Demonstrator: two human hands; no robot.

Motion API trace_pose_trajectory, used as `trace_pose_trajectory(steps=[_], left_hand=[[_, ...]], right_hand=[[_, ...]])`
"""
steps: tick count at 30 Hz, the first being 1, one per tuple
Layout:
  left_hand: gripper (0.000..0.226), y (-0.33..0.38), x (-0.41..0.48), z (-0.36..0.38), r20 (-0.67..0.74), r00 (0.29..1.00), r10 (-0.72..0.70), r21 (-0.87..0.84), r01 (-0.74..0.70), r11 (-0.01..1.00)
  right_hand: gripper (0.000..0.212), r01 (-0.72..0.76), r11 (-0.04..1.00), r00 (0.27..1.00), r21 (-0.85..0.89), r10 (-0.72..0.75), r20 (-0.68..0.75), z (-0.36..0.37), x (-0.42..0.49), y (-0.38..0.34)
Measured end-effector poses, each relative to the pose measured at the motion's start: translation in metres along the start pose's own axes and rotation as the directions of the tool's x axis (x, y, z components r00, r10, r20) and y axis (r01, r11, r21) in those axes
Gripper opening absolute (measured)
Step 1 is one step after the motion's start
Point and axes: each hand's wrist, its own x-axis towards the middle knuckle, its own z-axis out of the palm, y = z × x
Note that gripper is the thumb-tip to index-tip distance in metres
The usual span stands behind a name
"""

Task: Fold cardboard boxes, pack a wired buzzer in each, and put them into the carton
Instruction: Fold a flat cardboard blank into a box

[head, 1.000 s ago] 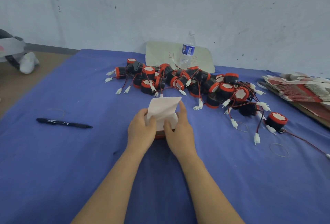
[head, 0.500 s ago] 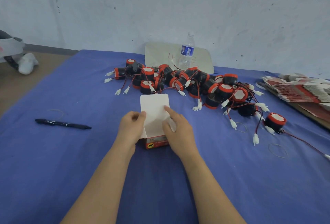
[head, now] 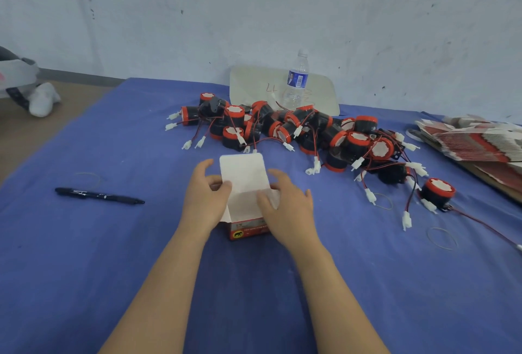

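Box (head: 243, 174) stands on the blue surface (head: 84, 255) just in front of the heap of buzzers (head: 350, 142), its white lid flap up, the left hand (head: 204, 198) gripping its left side and the right hand (head: 288, 208) pinching its right flap.

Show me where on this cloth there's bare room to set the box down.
Bare cloth lies between the pen and the left hand, and along the near edge either side of the forearms. Crowded: the buzzer pile behind the box, spreading right toward the flat box stack.
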Motion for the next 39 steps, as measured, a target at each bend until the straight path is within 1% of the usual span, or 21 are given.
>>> trace_pose_trajectory(steps=[1, 3, 6, 8, 9, 11, 13, 14, 16, 18, 19, 21, 23, 25, 26, 29, 31, 35, 39], left_hand=[[0.047, 0.002, 0.0, 0.0, 0.018, 1.0, 0.022, -0.033, -0.021, 0.999], [0.045, 0.006, -0.002, 0.001, 0.068, 0.994, 0.085, -0.032, -0.083, 0.996], [0.046, 0.01, -0.008, 0.003, 0.153, 0.973, 0.17, 0.002, -0.173, 0.985], [0.042, 0.011, -0.01, 0.004, 0.202, 0.958, 0.202, 0.016, -0.21, 0.978], [0.04, 0.011, -0.01, 0.004, 0.221, 0.951, 0.216, 0.025, -0.227, 0.974], [0.04, 0.012, -0.012, 0.005, 0.249, 0.935, 0.254, 0.042, -0.273, 0.961], [0.037, 0.013, -0.015, 0.005, 0.276, 0.913, 0.299, 0.067, -0.329, 0.942], [0.034, 0.014, -0.016, 0.005, 0.286, 0.903, 0.32, 0.081, -0.356, 0.931], [0.027, 0.016, -0.019, 0.006, 0.296, 0.884, 0.362, 0.096, -0.404, 0.91], [0.014, 0.018, -0.022, 0.008, 0.29, 0.873, 0.391, 0.093, -0.433, 0.897], [0.011, 0.019, -0.024, 0.009, 0.281, 0.872, 0.4, 0.082, -0.437, 0.896], [0.02, 0.022, -0.027, 0.01, 0.239, 0.883, 0.404, 0.036, -0.424, 0.905], [0.035, 0.024, -0.028, 0.012, 0.185, 0.9, 0.394, 0.004, -0.401, 0.916], [0.04, 0.025, -0.027, 0.012, 0.165, 0.912, 0.376, 0.0, -0.382, 0.924], [0.038, 0.024, -0.026, 0.012, 0.168, 0.917, 0.361, -0.009, -0.365, 0.931], [0.018, 0.022, -0.022, 0.011, 0.171, 0.935, 0.312, -0.023, -0.312, 0.95], [0.012, 0.021, -0.02, 0.01, 0.165, 0.938, 0.303, 0.013, -0.31, 0.951], [0.013, 0.021, -0.018, 0.009, 0.169, 0.946, 0.278, 0.062, -0.291, 0.955], [0.012, 0.021, -0.016, 0.008, 0.169, 0.952, 0.257, 0.047, -0.268, 0.962]], right_hand=[[0.052, -0.018, 0.999, 0.999, 0.028, 0.02, -0.044, -0.001, 0.001, 0.0], [0.058, -0.024, 0.998, 0.991, 0.053, 0.031, -0.131, -0.004, 0.001, -0.001], [0.05, -0.014, 0.998, 0.967, 0.062, 0.029, -0.254, -0.01, 0.001, -0.001], [0.041, -0.02, 0.995, 0.95, 0.1, 0.05, -0.307, -0.013, 0.001, -0.003], [0.037, -0.02, 0.99, 0.945, 0.137, 0.064, -0.322, -0.015, 0.001, -0.002], [0.038, -0.023, 0.954, 0.936, 0.299, 0.126, -0.328, -0.02, 0.001, -0.002], [0.05, -0.034, 0.885, 0.925, 0.464, 0.204, -0.322, -0.025, 0.002, 0.001], [0.057, -0.039, 0.874, 0.92, 0.484, 0.221, -0.323, -0.026, 0.002, 0.001], [0.062, -0.051, 0.877, 0.919, 0.479, 0.229, -0.321, -0.029, 0.002, 0.001], [0.053, -0.053, 0.881, 0.925, 0.471, 0.221, -0.309, -0.03, 0.004, 0.001], [0.049, -0.055, 0.882, 0.932, 0.469, 0.214, -0.292, -0.03, 0.005, 0.001], [0.044, -0.056, 0.885, 0.95, 0.463, 0.19, -0.248, -0.029, 0.005, 0.002], [0.038, -0.047, 0.885, 0.967, 0.464, 0.156, -0.2, -0.027, 0.005, 0.002], [0.032, -0.027, 0.881, 0.976, 0.472, 0.124, -0.177, -0.025, 0.005, 0.001], [0.028, -0.018, 0.878, 0.979, 0.477, 0.113, -0.171, -0.025, 0.005, 0.0], [0.016, -0.006, 0.887, 0.982, 0.461, 0.093, -0.166, -0.024, 0.006, 0.002], [0.015, -0.002, 0.906, 0.984, 0.422, 0.076, -0.159, -0.023, 0.006, 0.004], [0.016, 0.03, 0.924, 0.984, 0.38, 0.039, -0.172, -0.022, 0.005, 0.004], [0.016, 0.076, 0.954, 0.976, 0.291, -0.011, -0.219, -0.019, 0.004, 0.005]])
